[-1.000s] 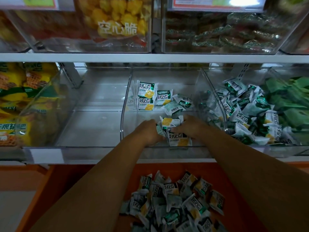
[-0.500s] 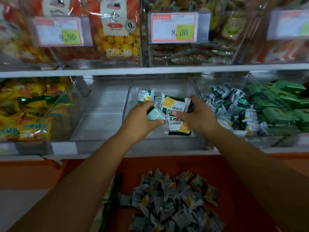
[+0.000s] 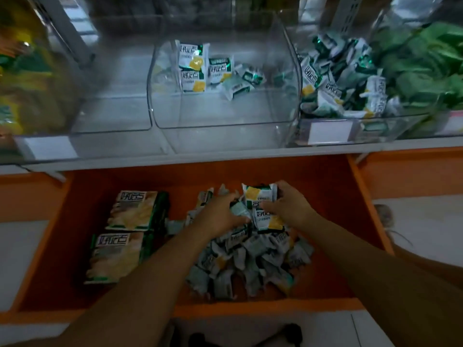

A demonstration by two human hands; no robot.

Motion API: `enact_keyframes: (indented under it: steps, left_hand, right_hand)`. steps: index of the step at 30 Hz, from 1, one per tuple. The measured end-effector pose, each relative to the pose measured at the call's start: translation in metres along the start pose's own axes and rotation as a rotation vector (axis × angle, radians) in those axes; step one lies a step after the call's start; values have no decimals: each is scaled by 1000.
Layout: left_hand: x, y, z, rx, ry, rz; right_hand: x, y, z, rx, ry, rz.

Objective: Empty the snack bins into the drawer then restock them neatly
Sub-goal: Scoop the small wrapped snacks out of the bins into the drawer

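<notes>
Both hands are low over the orange drawer [image 3: 250,171], closed in on a small clutch of snack packets [image 3: 266,220] held between them; the left hand [image 3: 220,214] curls its fingers round the pale packets on its side, and the right hand [image 3: 288,209] grips from the other side with its thumb laid over a white-and-yellow packet. Neither hand is spread wide. The clutch sits at the far edge of the pile [image 3: 250,261] of like packets heaped in the drawer, touching it; two larger bags [image 3: 132,209] lie flat, one nearer than the other, just left of the pile. Above, on the shelf [image 3: 225,157], the clear middle bin [image 3: 225,121] holds a few packets [image 3: 193,68] at its back, two upright and the rest tumbled; the right bin [image 3: 390,126] beside it is heaped with the same kind; green packs [image 3: 426,66] lie further right, and yellow bags [image 3: 30,83] show blurred at far left.
</notes>
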State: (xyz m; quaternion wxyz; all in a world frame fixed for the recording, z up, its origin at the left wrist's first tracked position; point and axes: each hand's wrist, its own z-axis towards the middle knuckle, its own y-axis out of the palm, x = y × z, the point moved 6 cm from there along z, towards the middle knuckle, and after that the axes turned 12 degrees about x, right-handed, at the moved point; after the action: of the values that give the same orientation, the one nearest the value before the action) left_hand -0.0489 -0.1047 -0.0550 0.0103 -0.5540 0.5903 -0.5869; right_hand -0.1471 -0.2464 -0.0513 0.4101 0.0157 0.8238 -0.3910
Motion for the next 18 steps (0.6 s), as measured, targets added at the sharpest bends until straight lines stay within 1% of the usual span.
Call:
enact_keyframes:
  steps: [5,9,11,13,15,18]
  left_hand:
    - [-46,61,18,-52,-140,-20]
    - [-64,88,27,-57,-176,26]
    - [-70,95,31,-64,-191,67]
    - [-73,98,34,-74,-185,67]
    - [-74,97,34,-89,-165,75]
    - [-67,82,29,-104,-87,171]
  right_hand:
    - [47,54,19,-99,81,-103]
    - [82,77,27,-81,161,-78]
    - [94,81,30,-35,205,-32]
    - [106,84,35,-13,219,-25]
    - [111,83,39,-34,197,-45]
    - [96,68,34,-32,164,-66]
